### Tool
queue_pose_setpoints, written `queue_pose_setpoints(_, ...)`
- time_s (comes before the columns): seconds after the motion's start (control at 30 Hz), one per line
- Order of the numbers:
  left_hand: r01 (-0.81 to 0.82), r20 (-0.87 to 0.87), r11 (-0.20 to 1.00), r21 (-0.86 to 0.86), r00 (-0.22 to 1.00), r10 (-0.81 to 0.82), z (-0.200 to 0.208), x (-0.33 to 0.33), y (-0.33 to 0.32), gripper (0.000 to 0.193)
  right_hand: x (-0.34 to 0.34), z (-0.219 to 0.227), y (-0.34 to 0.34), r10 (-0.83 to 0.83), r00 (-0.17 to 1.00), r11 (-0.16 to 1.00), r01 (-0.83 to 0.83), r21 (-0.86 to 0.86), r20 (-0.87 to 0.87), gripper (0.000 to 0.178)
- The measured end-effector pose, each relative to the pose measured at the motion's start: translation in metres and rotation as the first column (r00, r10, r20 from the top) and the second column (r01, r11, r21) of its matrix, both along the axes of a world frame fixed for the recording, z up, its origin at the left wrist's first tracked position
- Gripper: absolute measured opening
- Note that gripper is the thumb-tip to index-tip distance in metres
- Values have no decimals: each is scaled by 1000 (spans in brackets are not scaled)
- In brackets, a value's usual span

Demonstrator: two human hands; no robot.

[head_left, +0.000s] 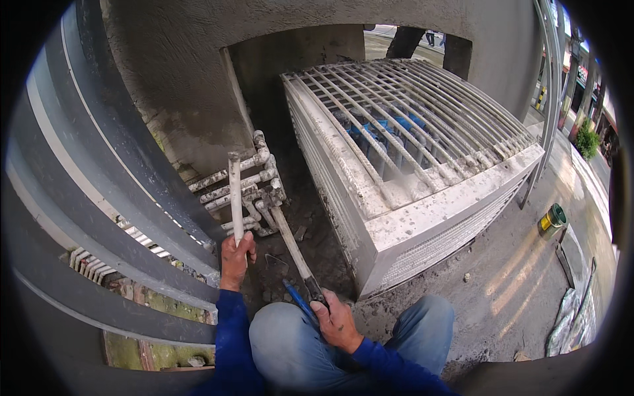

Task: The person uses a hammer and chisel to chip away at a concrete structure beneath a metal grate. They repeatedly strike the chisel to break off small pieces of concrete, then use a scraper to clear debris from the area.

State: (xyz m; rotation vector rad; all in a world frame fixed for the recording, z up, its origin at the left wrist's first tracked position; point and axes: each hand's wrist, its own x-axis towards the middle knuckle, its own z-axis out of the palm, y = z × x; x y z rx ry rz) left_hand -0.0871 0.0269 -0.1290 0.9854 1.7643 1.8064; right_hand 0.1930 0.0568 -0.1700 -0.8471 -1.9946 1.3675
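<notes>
Count: hands 2, left and right; pale rod 1; long bar 1; blue handle 1; barred metal frame 1; bucket 1; pale pipes, at least 3 roughly parallel runs with elbows, exact number unclear under the grime. Blue items under the bars: more than 1, partly hidden, not counted

Left grip (238, 261): at 8 o'clock from the centre of view; fingers curled closed around the lower end of the pale rod (236, 198), which stands nearly upright, running from the grip toward 12 o'clock

Right grip (338, 321): at 6 o'clock from centre; clenched about the dark lower end of the long bar (294, 247). Bar runs from the grip toward 11 o'clock, far end close to the pale pipes (265, 175); contact there cannot be told

Blue handle (298, 300): just off the right grip at 10 o'clock; whether joined to the bar, unclear

Pipes: at 12 o'clock from the left grip. Barred metal frame (456, 195): at 1 o'clock from the right grip. Bucket (553, 218), green and yellow: well apart, at 2 o'clock from the right grip
</notes>
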Motion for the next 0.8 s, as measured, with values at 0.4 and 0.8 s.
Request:
queue_pose_setpoints(0.4,342,95,789,510,890,-446,206,104,27,40,140,223,89,-555,832,643,436,630,-9,38)
queue_pose_setpoints(0.8,107,80,910,401,985,-151,131,75,57,24,173,213,132,-734,679,304,287,909,31,39)
